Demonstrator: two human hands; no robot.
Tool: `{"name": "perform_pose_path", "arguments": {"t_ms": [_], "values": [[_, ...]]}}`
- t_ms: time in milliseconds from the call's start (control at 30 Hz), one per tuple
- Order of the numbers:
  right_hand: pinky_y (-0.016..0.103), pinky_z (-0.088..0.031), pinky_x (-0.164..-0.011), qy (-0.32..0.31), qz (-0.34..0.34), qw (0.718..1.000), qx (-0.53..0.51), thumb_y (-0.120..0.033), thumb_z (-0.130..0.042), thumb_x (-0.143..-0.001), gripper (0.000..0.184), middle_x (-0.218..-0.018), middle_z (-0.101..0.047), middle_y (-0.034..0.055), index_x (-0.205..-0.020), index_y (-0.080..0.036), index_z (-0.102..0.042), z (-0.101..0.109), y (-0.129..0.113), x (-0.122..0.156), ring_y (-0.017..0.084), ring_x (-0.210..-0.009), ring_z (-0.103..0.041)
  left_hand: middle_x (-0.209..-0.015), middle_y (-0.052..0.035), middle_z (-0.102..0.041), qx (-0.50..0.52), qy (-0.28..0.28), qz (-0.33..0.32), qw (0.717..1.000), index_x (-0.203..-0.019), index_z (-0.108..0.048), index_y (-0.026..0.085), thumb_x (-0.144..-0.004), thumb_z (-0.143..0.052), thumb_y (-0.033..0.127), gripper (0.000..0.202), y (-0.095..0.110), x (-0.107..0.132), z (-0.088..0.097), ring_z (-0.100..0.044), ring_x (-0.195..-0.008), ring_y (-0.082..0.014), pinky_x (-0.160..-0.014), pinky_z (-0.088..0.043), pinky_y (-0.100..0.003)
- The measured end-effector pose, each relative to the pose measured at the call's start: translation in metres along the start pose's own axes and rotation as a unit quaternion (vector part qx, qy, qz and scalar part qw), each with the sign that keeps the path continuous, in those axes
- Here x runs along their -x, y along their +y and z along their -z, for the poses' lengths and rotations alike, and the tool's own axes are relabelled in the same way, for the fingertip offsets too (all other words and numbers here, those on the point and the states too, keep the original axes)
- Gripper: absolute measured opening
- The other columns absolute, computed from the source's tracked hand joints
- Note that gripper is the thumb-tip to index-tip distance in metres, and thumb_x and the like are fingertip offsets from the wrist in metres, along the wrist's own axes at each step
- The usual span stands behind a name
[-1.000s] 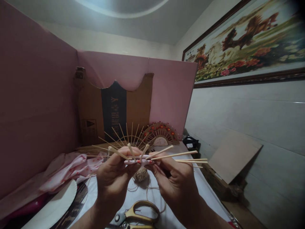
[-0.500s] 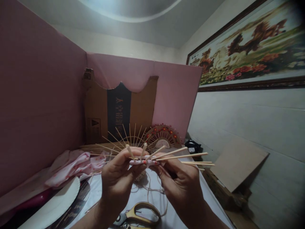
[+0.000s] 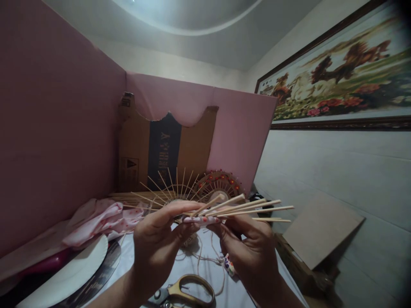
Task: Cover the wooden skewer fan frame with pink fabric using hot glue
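Both hands hold up a small fan-like piece (image 3: 201, 220): a flat pink patterned fabric disc with several thin wooden sticks (image 3: 253, 208) sticking out of it to the right. My left hand (image 3: 157, 244) pinches the disc's left edge between thumb and fingers. My right hand (image 3: 250, 248) grips its right side from below, fingers curled. A thin twine (image 3: 205, 252) hangs from the piece toward a twine ball half hidden behind my hands.
Gold-handled scissors (image 3: 186, 291) lie on the white table below my hands. Pink fabric (image 3: 102, 218) and a white paper plate (image 3: 70, 273) sit at left. Two stick fans (image 3: 218, 188) lean on a pink-covered cardboard screen (image 3: 180, 141). A cardboard sheet (image 3: 321, 226) leans at right.
The sticks have swung down and bunched toward the right. My hands and the piece shifted slightly right, and the view tilted up a little.
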State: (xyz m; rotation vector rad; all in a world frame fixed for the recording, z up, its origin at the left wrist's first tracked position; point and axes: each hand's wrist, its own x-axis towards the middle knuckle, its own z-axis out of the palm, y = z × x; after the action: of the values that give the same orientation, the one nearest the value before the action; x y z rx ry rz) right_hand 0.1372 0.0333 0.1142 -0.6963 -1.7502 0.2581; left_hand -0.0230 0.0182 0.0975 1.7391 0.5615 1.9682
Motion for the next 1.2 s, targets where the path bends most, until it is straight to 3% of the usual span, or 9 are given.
{"name": "perform_pose_path", "arguments": {"t_ms": [400, 600, 800, 1067, 1200], "values": [[0.017, -0.042, -0.044, 0.018, 0.026, 0.999, 0.008, -0.018, -0.066, -0.075, 0.002, -0.052, -0.060, -0.0037, -0.073, -0.018, -0.068, -0.002, -0.002, 0.003, 0.008, -0.044, -0.050, -0.096, 0.0021, -0.071, -0.035, -0.001, -0.033, 0.999, -0.097, -0.068, 0.032, -0.076, -0.062, 0.004, 0.035, 0.012, -0.002, -0.002, -0.067, -0.086, -0.0153, -0.074, -0.055, -0.027], [0.017, -0.050, -0.056, 0.030, 0.049, 0.998, -0.029, -0.012, -0.066, -0.073, 0.012, -0.064, -0.067, -0.0012, -0.081, -0.020, -0.071, -0.004, -0.006, 0.001, 0.011, -0.057, -0.062, -0.093, 0.0015, -0.072, -0.057, 0.007, -0.054, 0.997, -0.094, -0.069, 0.027, -0.074, -0.063, 0.004, 0.032, 0.017, -0.003, -0.003, -0.065, -0.089, -0.0147, -0.075, -0.053, -0.024], [0.015, -0.041, -0.039, 0.040, 0.055, 0.997, -0.020, -0.013, -0.068, -0.072, 0.018, -0.050, -0.060, -0.0052, -0.088, -0.021, -0.071, -0.005, -0.007, 0.002, 0.006, -0.036, -0.046, -0.094, 0.0006, -0.072, -0.052, 0.003, -0.069, 0.996, -0.095, -0.068, 0.025, -0.074, -0.062, 0.003, 0.031, 0.018, -0.004, -0.002, -0.065, -0.090, -0.0157, -0.079, -0.053, -0.027], [0.018, -0.044, -0.041, 0.051, 0.068, 0.996, -0.013, -0.014, -0.068, -0.072, 0.015, -0.060, -0.067, -0.0014, -0.087, -0.019, -0.071, -0.006, -0.005, 0.004, 0.008, -0.039, -0.049, -0.095, -0.0015, -0.072, -0.054, 0.002, -0.067, 0.996, -0.096, -0.068, 0.025, -0.074, -0.062, 0.002, 0.033, 0.021, -0.001, -0.002, -0.066, -0.088, -0.0182, -0.076, -0.054, -0.031], [0.017, -0.041, -0.036, 0.029, 0.027, 0.994, -0.097, -0.013, -0.068, -0.074, 0.019, -0.059, -0.066, -0.0023, -0.090, -0.022, -0.070, -0.010, 0.001, 0.007, 0.006, -0.036, -0.045, -0.095, -0.0006, -0.072, -0.073, 0.010, -0.069, 0.995, -0.097, -0.068, 0.028, -0.072, -0.065, 0.003, 0.035, 0.023, -0.001, -0.005, -0.065, -0.089, -0.0180, -0.077, -0.053, -0.031]]}}
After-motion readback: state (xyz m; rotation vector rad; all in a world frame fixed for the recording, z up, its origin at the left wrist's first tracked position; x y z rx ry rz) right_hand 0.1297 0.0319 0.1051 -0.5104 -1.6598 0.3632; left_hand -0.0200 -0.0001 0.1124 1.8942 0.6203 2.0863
